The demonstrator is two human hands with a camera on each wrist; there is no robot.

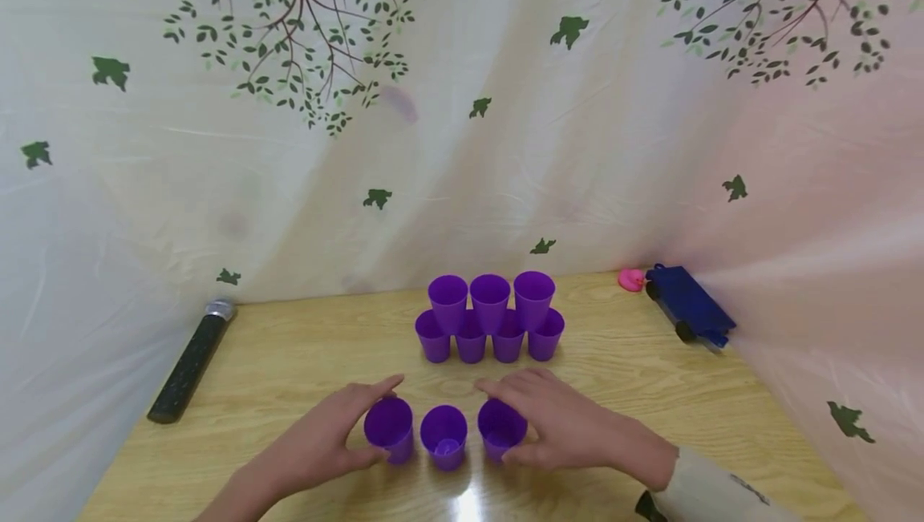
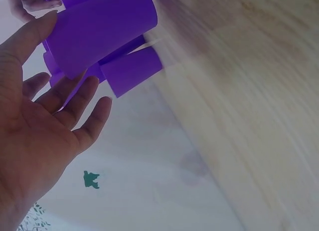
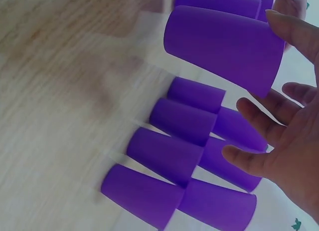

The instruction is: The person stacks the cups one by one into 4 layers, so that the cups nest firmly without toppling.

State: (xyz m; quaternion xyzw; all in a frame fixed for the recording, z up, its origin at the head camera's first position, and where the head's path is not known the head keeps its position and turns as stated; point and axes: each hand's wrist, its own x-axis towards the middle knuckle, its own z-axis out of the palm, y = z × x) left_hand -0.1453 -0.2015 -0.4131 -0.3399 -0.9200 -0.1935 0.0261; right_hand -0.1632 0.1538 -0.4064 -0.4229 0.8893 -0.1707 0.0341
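Note:
My left hand (image 1: pixel 328 431) is around the left purple cup (image 1: pixel 390 426), thumb on the near side and fingers on the far side; the left wrist view shows the thumb at the rim of this cup (image 2: pixel 104 31). On the other side my right hand (image 1: pixel 556 419) holds the right purple cup (image 1: pixel 498 430) the same way, with its thumb against the cup's rim (image 3: pixel 224 46). Between them a middle purple cup (image 1: pixel 444 438) stands upright, touched by neither hand. All three are mouth-up on the table. Some fingertips are hidden behind the cups.
Behind the hands, three upright purple cups (image 1: pixel 490 301) sit on a row of several others (image 1: pixel 471 341). A black microphone (image 1: pixel 189 370) lies at left. A pink toy duck (image 1: pixel 630 280) and blue toy cart (image 1: pixel 689 301) are at far right on the wooden table (image 1: pixel 310 345).

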